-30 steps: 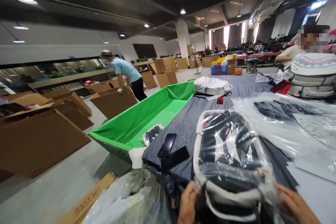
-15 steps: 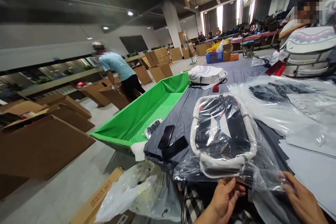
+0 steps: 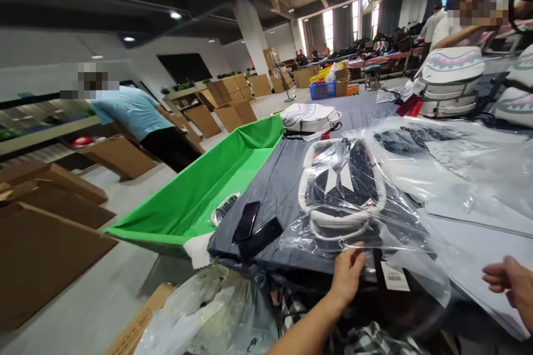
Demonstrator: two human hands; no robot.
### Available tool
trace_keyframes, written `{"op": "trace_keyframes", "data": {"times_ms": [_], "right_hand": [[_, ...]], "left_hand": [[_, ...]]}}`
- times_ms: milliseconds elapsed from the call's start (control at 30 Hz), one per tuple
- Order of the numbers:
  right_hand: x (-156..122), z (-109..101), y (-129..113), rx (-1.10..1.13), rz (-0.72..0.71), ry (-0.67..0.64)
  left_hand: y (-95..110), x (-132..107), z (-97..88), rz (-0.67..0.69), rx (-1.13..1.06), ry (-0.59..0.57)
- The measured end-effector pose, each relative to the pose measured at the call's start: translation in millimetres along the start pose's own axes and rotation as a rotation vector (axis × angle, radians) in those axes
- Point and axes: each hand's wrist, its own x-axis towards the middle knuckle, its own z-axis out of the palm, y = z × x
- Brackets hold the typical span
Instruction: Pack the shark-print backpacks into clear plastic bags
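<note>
A small black and white backpack (image 3: 342, 180) lies inside a clear plastic bag (image 3: 400, 216) on the dark-covered table. My left hand (image 3: 350, 272) is at the near edge of that bag, thumb and fingers closed on the plastic. Just right of these fingers hangs a white tag (image 3: 395, 276) with a barcode on a dark strip. The bag's loose end droops over the table edge. My right hand (image 3: 512, 283) is off the bag, over white sheets (image 3: 470, 244) at the right, fingers loosely bent and apart with nothing visible in them.
Two black phones (image 3: 258, 230) lie left of the backpack. A green-lined bin (image 3: 166, 216) adjoins the table, with a wrapped item inside. Clear plastic bags (image 3: 470, 161) spread at the right. White backpacks (image 3: 452, 80) stand behind. A co-worker (image 3: 129, 111) bends by cardboard boxes (image 3: 54, 266).
My right hand has let go of the plastic and moved right. My left hand stays at the bag's near edge. The barcode tag has come into sight. The view has turned right.
</note>
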Motion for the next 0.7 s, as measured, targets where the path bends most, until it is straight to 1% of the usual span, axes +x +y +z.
{"op": "trace_keyframes", "data": {"times_ms": [33, 67, 100, 133, 167, 233, 267, 300, 367, 433, 500, 600, 700], "right_hand": [[-10, 2, -11, 0.047, 0.038, -0.034], [-22, 8, -22, 0.065, 0.025, -0.089], [-33, 17, -35, 0.054, -0.098, -0.149], [-43, 30, -48, 0.035, -0.288, -0.199], [-49, 43, -60, -0.034, -0.468, -0.170], [-48, 67, -78, -0.243, -0.715, -0.044], [-42, 77, -82, -0.340, -0.790, 0.010], [-34, 83, -84, -0.419, -0.839, 0.037], [-20, 86, -79, -0.494, -0.898, 0.013], [-14, 78, -69, -0.507, -0.887, -0.039], [-20, 65, -57, -0.454, -0.797, -0.103], [-38, 47, -42, -0.224, -0.528, -0.155], [-51, 42, -40, 0.047, -0.263, -0.208]], "left_hand": [[-4, -3, -1.7, 0.088, 0.119, 0.033], [-7, -5, -1.7, 0.160, 0.217, 0.053], [-9, -5, 0.4, 0.197, 0.293, 0.055], [-10, -2, 4.7, 0.187, 0.354, 0.042], [-9, 2, 10.6, 0.142, 0.404, 0.019], [-5, 14, 23.8, 0.022, 0.464, -0.015], [-2, 19, 29.2, -0.022, 0.482, -0.020], [1, 24, 32.8, -0.044, 0.501, -0.020], [7, 29, 33.8, -0.041, 0.491, -0.029], [12, 28, 28.1, -0.043, 0.385, -0.076], [16, 23, 20.1, -0.064, 0.247, -0.136], [22, 15, 9.8, -0.169, -0.007, -0.214], [29, 13, 4.3, -0.370, -0.316, -0.286]]}}
